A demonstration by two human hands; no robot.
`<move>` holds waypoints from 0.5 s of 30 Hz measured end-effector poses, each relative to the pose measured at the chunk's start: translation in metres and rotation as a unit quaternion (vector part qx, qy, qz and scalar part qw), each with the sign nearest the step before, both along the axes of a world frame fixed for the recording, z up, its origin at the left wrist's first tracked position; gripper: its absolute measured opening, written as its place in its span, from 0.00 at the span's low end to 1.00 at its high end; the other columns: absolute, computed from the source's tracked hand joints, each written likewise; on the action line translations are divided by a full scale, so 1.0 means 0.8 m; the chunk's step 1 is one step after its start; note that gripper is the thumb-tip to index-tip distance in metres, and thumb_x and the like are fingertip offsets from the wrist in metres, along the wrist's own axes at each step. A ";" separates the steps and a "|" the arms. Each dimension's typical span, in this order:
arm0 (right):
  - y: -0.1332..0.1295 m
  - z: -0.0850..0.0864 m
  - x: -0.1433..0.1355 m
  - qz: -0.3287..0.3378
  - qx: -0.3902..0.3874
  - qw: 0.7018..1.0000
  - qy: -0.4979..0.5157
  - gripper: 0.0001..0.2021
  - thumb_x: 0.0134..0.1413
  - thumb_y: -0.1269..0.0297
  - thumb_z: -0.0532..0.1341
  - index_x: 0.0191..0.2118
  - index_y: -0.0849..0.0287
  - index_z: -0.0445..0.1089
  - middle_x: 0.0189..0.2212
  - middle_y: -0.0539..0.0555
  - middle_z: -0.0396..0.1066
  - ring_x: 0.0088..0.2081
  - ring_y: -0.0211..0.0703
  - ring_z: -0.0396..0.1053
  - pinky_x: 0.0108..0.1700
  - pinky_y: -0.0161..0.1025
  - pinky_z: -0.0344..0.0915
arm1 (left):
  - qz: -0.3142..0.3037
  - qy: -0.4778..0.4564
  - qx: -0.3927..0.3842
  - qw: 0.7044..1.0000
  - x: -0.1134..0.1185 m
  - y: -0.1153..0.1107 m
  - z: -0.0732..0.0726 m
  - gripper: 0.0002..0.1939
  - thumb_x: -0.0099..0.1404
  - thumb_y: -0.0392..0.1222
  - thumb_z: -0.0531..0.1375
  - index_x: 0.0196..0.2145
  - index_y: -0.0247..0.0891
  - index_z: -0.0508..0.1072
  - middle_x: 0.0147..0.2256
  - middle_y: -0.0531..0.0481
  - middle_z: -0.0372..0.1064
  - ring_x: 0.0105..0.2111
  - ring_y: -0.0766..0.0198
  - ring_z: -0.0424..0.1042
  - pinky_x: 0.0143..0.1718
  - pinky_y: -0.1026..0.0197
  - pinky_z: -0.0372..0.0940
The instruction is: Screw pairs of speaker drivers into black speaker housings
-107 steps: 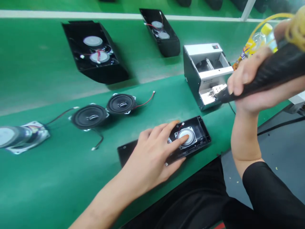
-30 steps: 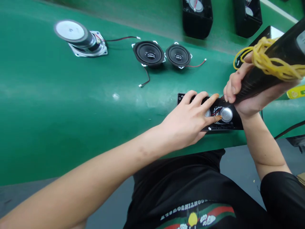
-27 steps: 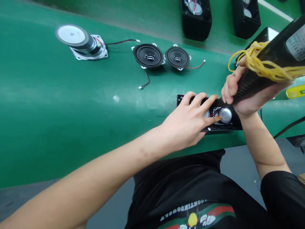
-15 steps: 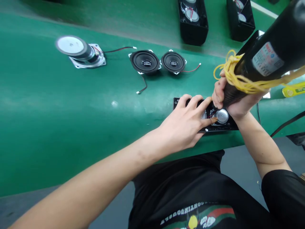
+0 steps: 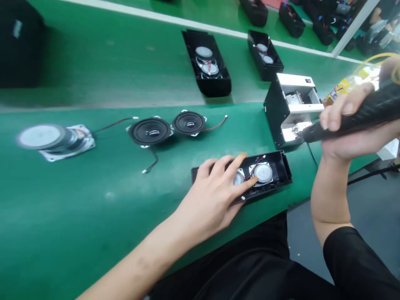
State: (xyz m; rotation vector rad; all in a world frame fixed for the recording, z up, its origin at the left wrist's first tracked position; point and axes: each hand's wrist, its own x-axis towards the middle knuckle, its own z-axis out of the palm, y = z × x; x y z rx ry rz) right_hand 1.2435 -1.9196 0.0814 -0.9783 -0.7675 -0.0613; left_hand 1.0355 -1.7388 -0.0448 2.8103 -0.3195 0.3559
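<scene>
My left hand (image 5: 215, 187) rests over a black speaker housing (image 5: 281, 166), gripping it with fingers across the top and thumb at the near side. Inside the housing, a round speaker with a silver back (image 5: 263, 172) shows beside my index finger. A second one is partly covered by my fingers. My right hand (image 5: 346, 112) is wrapped round a black electric screwdriver (image 5: 368, 106), held slanted. Its tip meets the lit front of a black-and-white screw feeder (image 5: 278, 104); whether a screw is on it I cannot make out.
On the green bench lie two black-coned speakers (image 5: 150, 132) with wires and a stack of speakers (image 5: 56, 139) at left. Farther back are an open housing with speakers (image 5: 209, 66) and another housing (image 5: 265, 58). A yellow-labelled bottle (image 5: 340, 89) stands behind the feeder.
My right hand has carried the screwdriver from above the housing to the feeder on the right. My left hand stays on the housing. The view has shifted right and up.
</scene>
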 end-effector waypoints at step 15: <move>0.002 -0.057 0.061 -0.185 -0.040 0.977 -0.096 0.47 0.62 0.12 0.34 0.24 0.54 0.57 0.18 0.46 0.49 0.14 0.34 0.49 0.15 0.35 0.42 | -0.016 -0.023 -0.026 0.999 0.005 0.014 0.007 0.26 0.75 0.48 0.65 0.69 0.48 0.76 0.78 0.34 0.60 0.74 0.31 0.64 0.68 0.27 0.68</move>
